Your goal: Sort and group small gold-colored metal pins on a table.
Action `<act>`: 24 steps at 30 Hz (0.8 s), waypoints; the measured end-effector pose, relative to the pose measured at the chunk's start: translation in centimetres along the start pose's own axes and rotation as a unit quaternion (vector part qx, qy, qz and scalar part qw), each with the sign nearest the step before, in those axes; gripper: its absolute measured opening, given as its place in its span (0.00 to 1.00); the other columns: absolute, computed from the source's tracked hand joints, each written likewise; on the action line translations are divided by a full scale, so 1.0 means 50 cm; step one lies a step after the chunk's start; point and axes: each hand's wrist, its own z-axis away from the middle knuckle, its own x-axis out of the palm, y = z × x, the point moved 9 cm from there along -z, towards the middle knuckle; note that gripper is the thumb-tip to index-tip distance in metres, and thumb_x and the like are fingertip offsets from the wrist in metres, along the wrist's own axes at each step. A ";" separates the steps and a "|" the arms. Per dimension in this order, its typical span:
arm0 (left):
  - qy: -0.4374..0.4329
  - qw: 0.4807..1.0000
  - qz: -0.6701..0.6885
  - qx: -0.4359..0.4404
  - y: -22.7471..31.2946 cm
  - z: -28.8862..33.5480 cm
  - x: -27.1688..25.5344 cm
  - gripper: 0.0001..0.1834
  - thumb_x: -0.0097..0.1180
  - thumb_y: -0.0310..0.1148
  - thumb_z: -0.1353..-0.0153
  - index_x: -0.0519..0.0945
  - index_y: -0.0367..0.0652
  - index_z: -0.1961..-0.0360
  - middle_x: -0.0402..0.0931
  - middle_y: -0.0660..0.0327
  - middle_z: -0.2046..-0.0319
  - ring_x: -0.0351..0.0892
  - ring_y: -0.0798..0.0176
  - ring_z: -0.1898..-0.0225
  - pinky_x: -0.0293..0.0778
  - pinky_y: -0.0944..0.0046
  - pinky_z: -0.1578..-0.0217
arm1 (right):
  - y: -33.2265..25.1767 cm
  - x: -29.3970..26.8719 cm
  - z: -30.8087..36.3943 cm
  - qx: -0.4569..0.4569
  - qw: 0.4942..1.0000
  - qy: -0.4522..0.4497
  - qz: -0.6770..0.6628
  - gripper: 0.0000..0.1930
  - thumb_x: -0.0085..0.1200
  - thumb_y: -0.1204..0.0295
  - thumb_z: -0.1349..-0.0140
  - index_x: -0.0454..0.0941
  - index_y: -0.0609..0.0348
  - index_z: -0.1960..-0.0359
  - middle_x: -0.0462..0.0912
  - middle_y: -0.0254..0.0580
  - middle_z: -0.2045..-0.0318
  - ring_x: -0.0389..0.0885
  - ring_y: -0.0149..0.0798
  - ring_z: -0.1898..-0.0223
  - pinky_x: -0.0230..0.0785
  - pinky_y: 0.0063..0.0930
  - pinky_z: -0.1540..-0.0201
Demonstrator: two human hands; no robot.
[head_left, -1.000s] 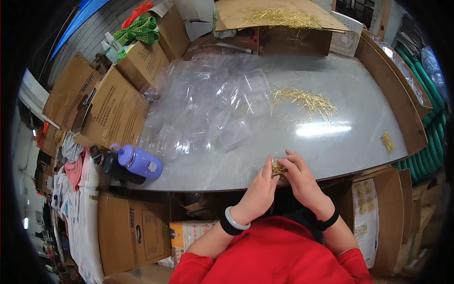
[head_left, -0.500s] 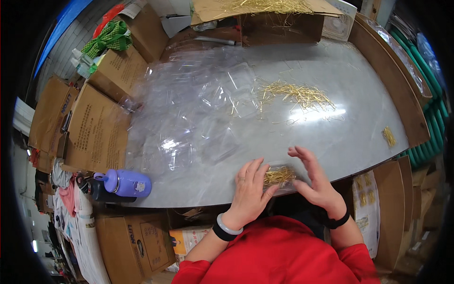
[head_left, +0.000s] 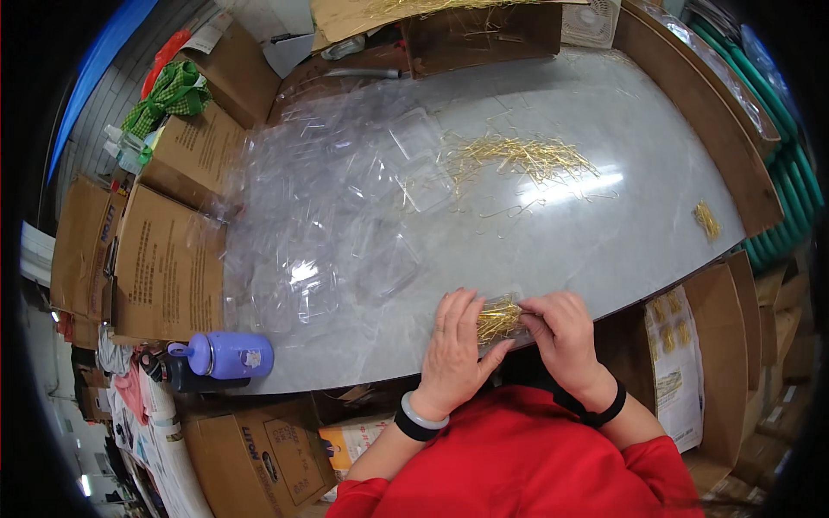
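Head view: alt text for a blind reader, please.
Left hand and right hand touch a gold wire bundle at the near edge of a grey table. Beyond lie a wire pile and, further left, clear plastic, with a purple bottle at the near left.

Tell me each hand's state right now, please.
Left hand: open, beside the gold wire bundle.
Right hand: closed at the bundle's right end, hold unclear.

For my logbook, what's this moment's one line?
left hand: at gold wire bundle, left side | right hand: at its right end | beyond: loose gold wires, clear plastic packaging
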 end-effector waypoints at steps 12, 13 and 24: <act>0.027 1.000 0.004 -0.013 -0.003 0.006 -0.006 0.38 0.73 0.44 0.44 0.70 0.35 0.39 0.69 0.46 0.39 0.67 0.38 0.37 0.67 0.45 0.37 | -0.073 -0.007 0.014 -0.078 0.988 0.029 0.130 0.16 0.62 0.81 0.47 0.81 0.58 0.55 0.83 0.39 0.63 0.78 0.48 0.59 0.72 0.40 0.54; 0.027 1.000 0.005 -0.011 -0.003 0.006 -0.005 0.38 0.73 0.44 0.44 0.70 0.35 0.39 0.69 0.46 0.39 0.67 0.38 0.37 0.67 0.45 0.37 | -0.068 -0.005 0.014 -0.078 0.988 0.031 0.132 0.16 0.62 0.81 0.47 0.81 0.58 0.55 0.83 0.39 0.63 0.78 0.48 0.59 0.72 0.40 0.54; 0.039 0.999 -0.022 -0.004 -0.002 0.011 -0.004 0.37 0.74 0.42 0.46 0.71 0.35 0.41 0.70 0.46 0.41 0.68 0.38 0.38 0.69 0.45 0.38 | -0.033 -0.019 -0.020 -0.007 0.994 0.029 0.104 0.15 0.62 0.80 0.48 0.83 0.56 0.57 0.83 0.40 0.58 0.78 0.49 0.55 0.72 0.41 0.50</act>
